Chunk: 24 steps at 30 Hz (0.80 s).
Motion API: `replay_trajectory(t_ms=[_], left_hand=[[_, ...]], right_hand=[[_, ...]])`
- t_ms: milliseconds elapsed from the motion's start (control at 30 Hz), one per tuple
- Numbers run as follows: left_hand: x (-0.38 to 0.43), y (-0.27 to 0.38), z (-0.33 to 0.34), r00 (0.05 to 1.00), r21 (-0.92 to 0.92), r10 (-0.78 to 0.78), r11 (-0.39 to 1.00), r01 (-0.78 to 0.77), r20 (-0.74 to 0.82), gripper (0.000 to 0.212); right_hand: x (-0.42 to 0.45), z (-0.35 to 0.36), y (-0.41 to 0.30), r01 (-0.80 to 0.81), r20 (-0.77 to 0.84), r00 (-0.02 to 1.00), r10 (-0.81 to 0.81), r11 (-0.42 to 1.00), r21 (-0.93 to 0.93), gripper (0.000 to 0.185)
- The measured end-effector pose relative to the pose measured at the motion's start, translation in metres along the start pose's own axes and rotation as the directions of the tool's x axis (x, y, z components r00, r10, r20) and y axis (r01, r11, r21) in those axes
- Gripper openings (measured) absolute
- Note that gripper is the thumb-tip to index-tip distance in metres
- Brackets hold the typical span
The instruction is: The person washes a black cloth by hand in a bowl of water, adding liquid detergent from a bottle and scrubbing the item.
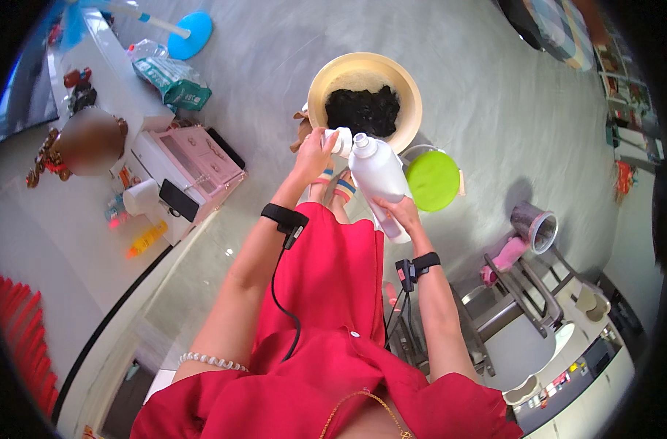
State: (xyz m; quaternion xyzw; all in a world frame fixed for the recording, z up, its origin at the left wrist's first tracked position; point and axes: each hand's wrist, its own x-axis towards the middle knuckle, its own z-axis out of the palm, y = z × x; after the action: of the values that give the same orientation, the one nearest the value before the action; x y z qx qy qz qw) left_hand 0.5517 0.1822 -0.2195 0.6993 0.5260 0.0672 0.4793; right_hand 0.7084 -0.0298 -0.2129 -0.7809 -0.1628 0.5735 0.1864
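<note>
My left hand holds a white plastic cap beside the neck of a white plastic bottle. The bottle's mouth is uncovered, and the cap is apart from it. Around the bottle's lower part, my right hand is closed; the bottle tilts with its mouth towards the basin. Beyond both hands, a round cream basin stands on the floor with dark wet cloth and foamy water in it.
A bucket with a green lid stands right of the basin. At left are a pink drawer box, a teal plastic bag and a blue fan base. A waste bin and grey metal-framed chair are at right.
</note>
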Motion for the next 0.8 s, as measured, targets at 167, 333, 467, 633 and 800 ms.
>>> replay_trajectory(t_ms=[167, 333, 467, 633, 800], left_hand=[[0.009, -0.007, 0.007, 0.997, 0.081, 0.079, 0.994, -0.08, 0.017, 0.048], [0.022, -0.022, 0.015, 0.985, 0.111, 0.157, 0.98, -0.164, 0.067, 0.044], [0.03, -0.027, 0.018, 0.982, 0.088, 0.135, 0.985, -0.147, 0.135, 0.043], [0.027, 0.018, 0.01, 0.959, 0.108, 0.063, 0.99, -0.096, 0.277, 0.046], [0.019, 0.041, 0.012, 0.875, 0.232, 0.244, 0.902, -0.363, 0.418, 0.043]], right_hand=[[0.006, 0.011, 0.012, 0.132, -0.127, 0.983, -0.131, 0.991, -0.001, 0.056], [0.003, 0.012, 0.013, 0.01, -0.099, 0.995, -0.013, 0.999, -0.031, 0.061], [-0.009, 0.015, 0.006, 0.025, -0.107, 0.994, -0.018, 0.998, 0.064, 0.061], [-0.018, 0.019, 0.008, 0.003, -0.098, 0.995, 0.007, 0.995, 0.098, 0.062], [-0.026, 0.031, 0.026, 0.075, -0.142, 0.988, -0.058, 0.99, 0.116, 0.064]])
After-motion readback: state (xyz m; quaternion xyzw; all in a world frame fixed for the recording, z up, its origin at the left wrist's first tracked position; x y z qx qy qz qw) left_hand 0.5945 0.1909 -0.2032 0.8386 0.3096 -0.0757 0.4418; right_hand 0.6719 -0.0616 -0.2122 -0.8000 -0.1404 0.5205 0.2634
